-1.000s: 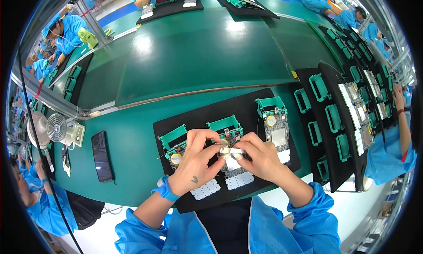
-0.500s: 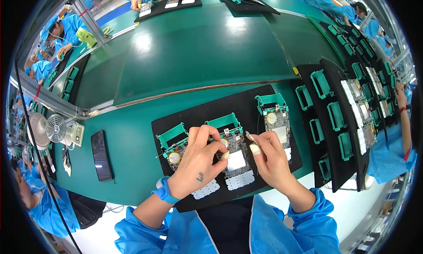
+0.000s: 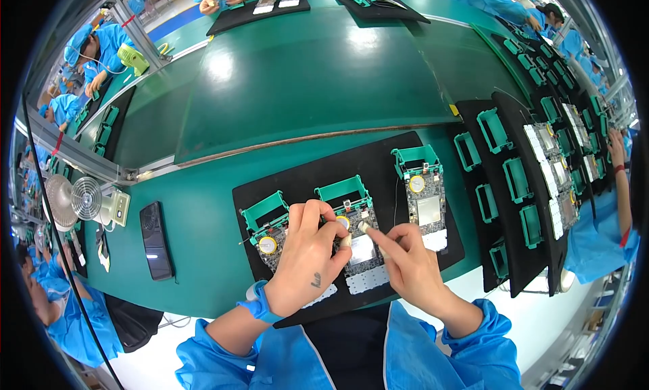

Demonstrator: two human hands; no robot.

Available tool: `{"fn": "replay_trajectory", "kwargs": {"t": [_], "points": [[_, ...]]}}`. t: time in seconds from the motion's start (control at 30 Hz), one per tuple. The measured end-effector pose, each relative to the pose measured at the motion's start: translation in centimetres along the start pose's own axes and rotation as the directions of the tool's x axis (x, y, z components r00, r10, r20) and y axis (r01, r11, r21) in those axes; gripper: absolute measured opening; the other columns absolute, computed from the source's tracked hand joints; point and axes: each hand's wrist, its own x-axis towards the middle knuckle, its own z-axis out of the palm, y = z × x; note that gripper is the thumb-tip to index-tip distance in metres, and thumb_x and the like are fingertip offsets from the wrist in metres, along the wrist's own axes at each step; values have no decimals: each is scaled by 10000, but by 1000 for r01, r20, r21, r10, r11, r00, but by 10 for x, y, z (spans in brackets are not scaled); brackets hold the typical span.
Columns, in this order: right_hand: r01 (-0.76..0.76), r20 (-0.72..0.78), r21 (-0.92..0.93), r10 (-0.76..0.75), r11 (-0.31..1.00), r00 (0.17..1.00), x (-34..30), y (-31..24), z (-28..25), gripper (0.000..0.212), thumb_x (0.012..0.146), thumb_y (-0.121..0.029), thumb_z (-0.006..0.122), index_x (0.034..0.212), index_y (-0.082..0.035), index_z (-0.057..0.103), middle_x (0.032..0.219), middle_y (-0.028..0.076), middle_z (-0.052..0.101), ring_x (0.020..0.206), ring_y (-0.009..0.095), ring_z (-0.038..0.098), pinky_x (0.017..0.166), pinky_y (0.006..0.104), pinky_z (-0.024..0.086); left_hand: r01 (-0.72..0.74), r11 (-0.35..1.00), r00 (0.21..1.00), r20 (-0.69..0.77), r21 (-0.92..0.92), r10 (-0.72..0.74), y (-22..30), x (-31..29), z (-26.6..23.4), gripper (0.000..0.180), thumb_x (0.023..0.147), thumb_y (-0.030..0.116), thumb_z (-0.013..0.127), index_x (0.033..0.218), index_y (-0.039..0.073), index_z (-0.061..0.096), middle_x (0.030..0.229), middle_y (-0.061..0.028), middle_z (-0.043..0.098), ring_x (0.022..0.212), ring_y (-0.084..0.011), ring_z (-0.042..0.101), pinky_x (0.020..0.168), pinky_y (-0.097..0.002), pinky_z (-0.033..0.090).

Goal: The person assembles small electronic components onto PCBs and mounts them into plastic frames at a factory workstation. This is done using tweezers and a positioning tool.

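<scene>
Three circuit boards with green plastic frames lie on a black mat. Over the left edge of the middle board is my left hand, its thumb and fingers pinched beside the yellow-rimmed coin cell; whatever they hold is hidden. My right hand reaches in from the right. Its index finger, in a pale finger cot, stretches onto or just over that board, apart from the thumb. The left board is partly covered by my left hand. To the right stands the third board with its coin cell, uncovered.
A black phone and a small fan are on the left. More black mats with green frames and boards stand at the right. Across the green bench, co-workers in blue handle similar boards.
My right index finger has extended leftward onto or over the middle board; the small silver piece earlier at my right fingertips no longer shows there. My left hand stays pinched in nearly the same place.
</scene>
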Motion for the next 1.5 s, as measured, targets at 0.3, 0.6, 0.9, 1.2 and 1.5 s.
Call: {"fn": "replay_trajectory", "kwargs": {"t": [0.3,0.6,0.9,1.2,1.5], "points": [[119,-53,-131,-127,984,991,-7,6,12,628,670,49,638,1260,-162,588,986,65,483,572,144,563,434,280,452,21,999,999,-28,24,-20,1,-3,5,180,643,-14,721,794,-1,623,960,-110,470,912,-291,447,751,-358,435],[209,-117,-377,-270,903,956,-5,5,26,557,677,33,639,1220,-90,623,860,71,471,632,150,584,453,237,454,4,999,998,-55,35,-2,0,-3,9,203,630,-37,714,806,-12,616,972,-123,470,934,-304,456,767,-371,434],[190,-122,-281,-231,941,965,-7,10,29,627,657,49,623,1259,-121,589,879,65,457,603,143,554,449,250,451,-27,998,997,-67,63,31,0,-5,10,157,665,-33,676,800,-30,598,961,-139,474,916,-324,462,774,-385,437],[223,-131,-379,-290,898,948,-8,9,30,665,645,48,623,1280,-146,572,889,55,464,618,148,559,427,258,447,-18,996,994,-105,82,27,2,-8,12,185,644,-36,701,800,-20,604,955,-121,463,900,-301,452,750,-370,431],[-83,-451,-258,-44,962,892,13,32,-12,392,802,-91,661,1183,-82,565,1027,103,544,697,234,623,486,352,504,-5,998,996,-93,66,11,-1,-4,10,183,658,-27,704,817,-2,617,972,-117,463,917,-300,453,755,-374,433]]}}
